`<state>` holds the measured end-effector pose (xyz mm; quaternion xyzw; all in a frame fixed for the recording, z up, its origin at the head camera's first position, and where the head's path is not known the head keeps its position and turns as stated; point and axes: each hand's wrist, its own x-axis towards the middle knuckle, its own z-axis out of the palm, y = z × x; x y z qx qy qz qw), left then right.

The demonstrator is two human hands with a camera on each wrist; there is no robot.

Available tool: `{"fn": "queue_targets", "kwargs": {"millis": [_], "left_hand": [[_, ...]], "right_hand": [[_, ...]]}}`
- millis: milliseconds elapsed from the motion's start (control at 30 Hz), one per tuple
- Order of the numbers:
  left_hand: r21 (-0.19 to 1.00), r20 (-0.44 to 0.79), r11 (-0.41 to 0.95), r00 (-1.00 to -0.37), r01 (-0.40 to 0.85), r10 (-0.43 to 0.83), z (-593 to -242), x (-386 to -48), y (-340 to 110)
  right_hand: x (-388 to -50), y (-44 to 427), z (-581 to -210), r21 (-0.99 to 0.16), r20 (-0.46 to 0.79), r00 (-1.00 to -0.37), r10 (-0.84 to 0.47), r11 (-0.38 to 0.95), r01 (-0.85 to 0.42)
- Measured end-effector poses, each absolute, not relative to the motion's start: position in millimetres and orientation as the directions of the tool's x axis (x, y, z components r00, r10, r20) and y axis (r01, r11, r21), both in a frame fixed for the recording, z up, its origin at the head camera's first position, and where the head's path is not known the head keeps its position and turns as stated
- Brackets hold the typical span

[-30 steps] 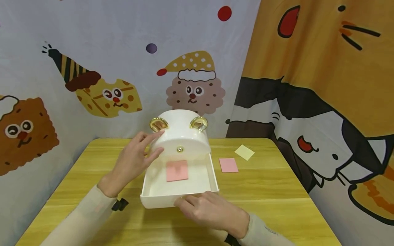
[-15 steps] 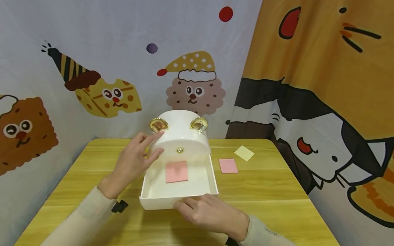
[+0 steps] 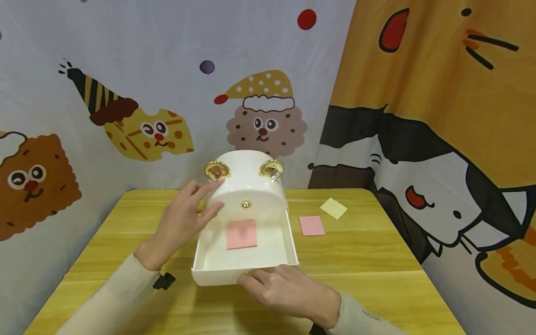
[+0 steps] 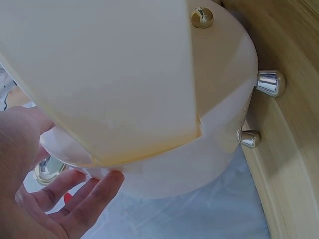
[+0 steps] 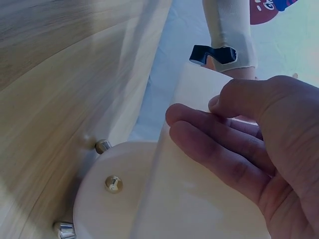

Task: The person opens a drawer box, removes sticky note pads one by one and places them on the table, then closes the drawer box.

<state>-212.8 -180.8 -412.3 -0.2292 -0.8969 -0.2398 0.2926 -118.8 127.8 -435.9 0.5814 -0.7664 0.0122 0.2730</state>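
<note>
Wood-grained tabletop (image 3: 368, 293) runs beneath the drawer (image 3: 215, 278), a smooth white plastic-looking tray with a square pink note (image 3: 241, 235) lying flat inside. Right of the drawer lie a second pink note (image 3: 311, 225) and, farther off, a yellow note (image 3: 333, 208). Beyond the drawer stands a glossy, rounded white cabinet (image 3: 251, 188) bearing gold rings (image 3: 271, 169). Printed cloth (image 3: 259, 37) hangs behind. Right hand (image 3: 289, 294): thumb and curled fingers grip the drawer's front. Left hand (image 3: 180, 214): thumb and forefinger spread wide, fingers touching the cabinet by the drawer's rear left. Right fingertips are hidden in the head view; the drawer's rear is concealed; sleeves (image 3: 115, 295) are cut off.
</note>
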Motion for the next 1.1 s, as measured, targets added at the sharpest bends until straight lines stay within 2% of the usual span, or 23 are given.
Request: {"fn": "queue_targets", "kwargs": {"millis": [400, 900, 1100], "left_hand": [[0.283, 0.643, 0.777, -0.713, 0.561, 0.280, -409.6, -215.3, -179.7], [0.271, 0.658, 0.784, -0.702, 0.558, 0.273, -414.4, -213.7, -178.5], [0.273, 0.664, 0.788, -0.701, 0.552, 0.261, -415.4, -212.5, -179.0]], "right_hand": [[-122.4, 130.0, -427.9, 0.241, 0.435, -0.156, -0.887, 0.282, -0.929], [-124.3, 127.1, -391.9, 0.236, 0.485, -0.012, -0.874, 0.144, -0.961], [-132.6, 122.4, -371.3, 0.242, 0.514, 0.017, -0.858, 0.126, -0.962]]}}
